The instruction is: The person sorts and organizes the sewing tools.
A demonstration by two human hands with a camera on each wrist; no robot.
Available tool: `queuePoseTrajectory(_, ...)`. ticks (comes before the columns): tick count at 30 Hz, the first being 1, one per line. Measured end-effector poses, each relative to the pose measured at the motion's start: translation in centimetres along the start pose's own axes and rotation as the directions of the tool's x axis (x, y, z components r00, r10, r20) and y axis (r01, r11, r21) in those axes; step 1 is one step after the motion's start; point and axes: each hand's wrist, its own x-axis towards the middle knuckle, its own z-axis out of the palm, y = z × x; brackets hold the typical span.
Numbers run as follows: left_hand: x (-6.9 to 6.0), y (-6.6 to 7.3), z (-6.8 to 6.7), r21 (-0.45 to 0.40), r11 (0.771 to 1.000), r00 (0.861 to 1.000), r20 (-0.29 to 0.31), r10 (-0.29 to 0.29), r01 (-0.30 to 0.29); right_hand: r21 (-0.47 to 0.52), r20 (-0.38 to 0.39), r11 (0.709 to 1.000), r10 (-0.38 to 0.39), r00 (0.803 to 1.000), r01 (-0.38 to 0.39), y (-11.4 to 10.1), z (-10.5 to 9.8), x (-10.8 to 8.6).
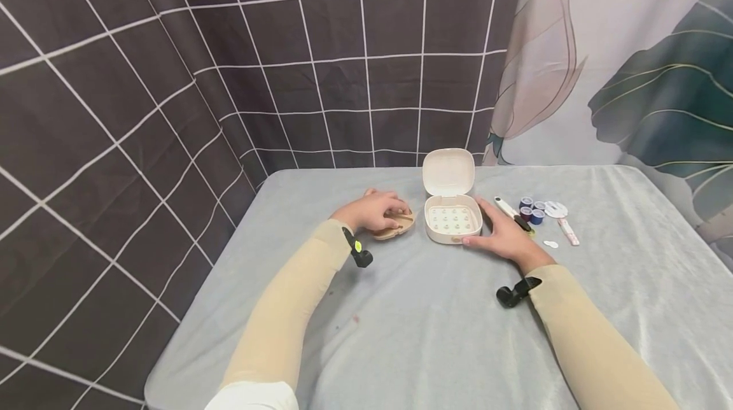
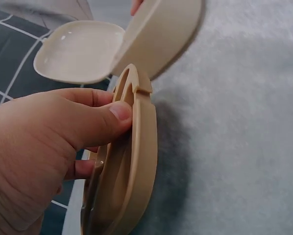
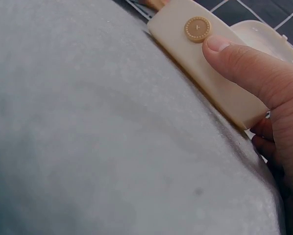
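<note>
A cream box (image 1: 453, 236) stands on the grey cloth with its lid (image 1: 449, 172) raised; a white insert with rows of small studs (image 1: 450, 219) lies inside. My right hand (image 1: 508, 235) grips the box's right side, the thumb beside the round tan button (image 3: 198, 29) on its front. Just left of the box, my left hand (image 1: 375, 211) holds a tan, rounded tray-like piece (image 1: 403, 226). In the left wrist view this piece (image 2: 145, 161) is tilted on edge, pinched between thumb and fingers, close to the box (image 2: 161, 34). Its underside is hidden.
Right of my right hand lie a white and black tool (image 1: 507, 208), several small dark blue jars (image 1: 537, 216), a round white disc (image 1: 555, 209), a pink and white packet (image 1: 569, 232) and a small white piece (image 1: 550, 244). Behind the table hangs a dark gridded curtain (image 1: 343, 85).
</note>
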Motion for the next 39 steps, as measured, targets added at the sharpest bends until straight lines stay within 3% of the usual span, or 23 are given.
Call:
queuePoseTrajectory(12, 0.2, -0.6, 1.5, 0.051, 0.998, 0.999, 0.026, -0.035, 0.034, -0.006, 0.002, 1.0, -0.002, 1.0, 0.002, -0.1, 0.1, 0.0)
queuePoseTrajectory(18, 0.0, -0.6, 1.4, 0.043, 0.998, 0.999, 0.032, -0.042, 0.041, 0.003, 0.003, 1.0, -0.005, 1.0, 0.005, -0.1, 0.1, -0.1)
queuePoseTrajectory(27, 0.0, -1.1, 1.0, 0.05, 0.997, 0.994, 0.09, -0.069, 0.064, -0.001, -0.003, 1.0, -0.012, 1.0, 0.012, -0.1, 0.0, -0.1)
queuePoseTrajectory(39, -0.8, -1.6, 0.8, -0.033, 0.995, 0.992, 0.085, -0.09, 0.093, -0.014, -0.002, 1.0, -0.004, 1.0, 0.004, 0.0, 0.1, 0.0)
